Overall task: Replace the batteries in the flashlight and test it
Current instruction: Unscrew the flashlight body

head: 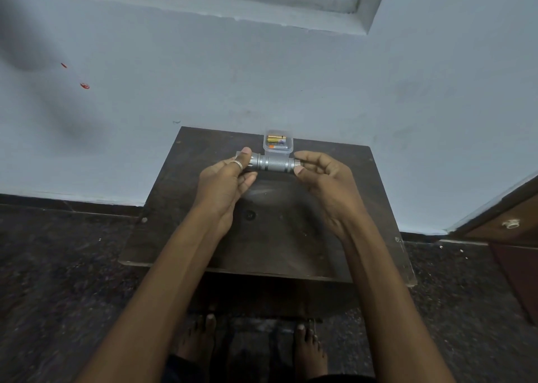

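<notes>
- Overhead, a head-worn camera is looking down at a person's two bare forearms reaching over a small dark wooden worktop [203, 237] that is standing against a pale blue wall [291, 76].
- Both hands are holding a silver metal flashlight [273, 164] level, lying left to right, just above the far half of the worktop.
- On the left, the left hand [225, 178] is wrapping around the wider head end of the flashlight, its grip clamped on it, with the thumb lying over the top; a silver ring [237, 164] is showing on one finger.
- On the right, the right hand [323, 175] is pinching the narrow tail end between thumb and fingertips [300, 171], its grip closed on the tail cap.
- Between the two hands, the knurled middle barrel of the flashlight is showing bare.
- Just beyond the flashlight, near the worktop's far edge, a small clear plastic case [278, 143] is lying flat and holding batteries [276, 141], one gold-coloured and one with an orange band.
- Below the worktop's near edge, the person's bare feet [308, 350] are resting on a dark speckled floor [58, 266].
- At the right edge, part of a brown wooden cabinet [506, 237] with a small pale knob is showing.
- On the wall at upper left, two small red marks [84, 85] are showing.
</notes>
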